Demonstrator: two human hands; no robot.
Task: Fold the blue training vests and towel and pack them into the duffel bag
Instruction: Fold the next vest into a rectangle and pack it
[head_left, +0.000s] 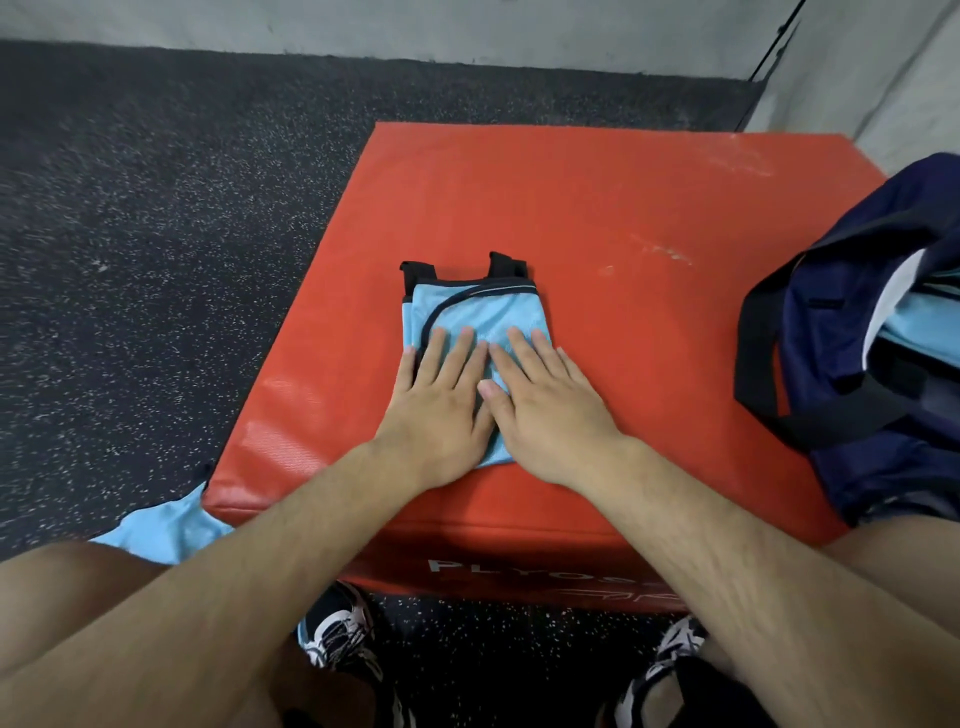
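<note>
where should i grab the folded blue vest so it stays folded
By its left and right edges, one hand from each side, fingers slid under, thumbs on top. The folded vest lies flat in layers on the red box, black straps loose at the far end, so a sandwiching grip should keep the fold together.

2 black and white sport shoes are worn, the left shoe (337, 636) and the right shoe (672, 652), with white laces. The forearms (727, 525) and the knees (72, 597) are left bare.
</note>
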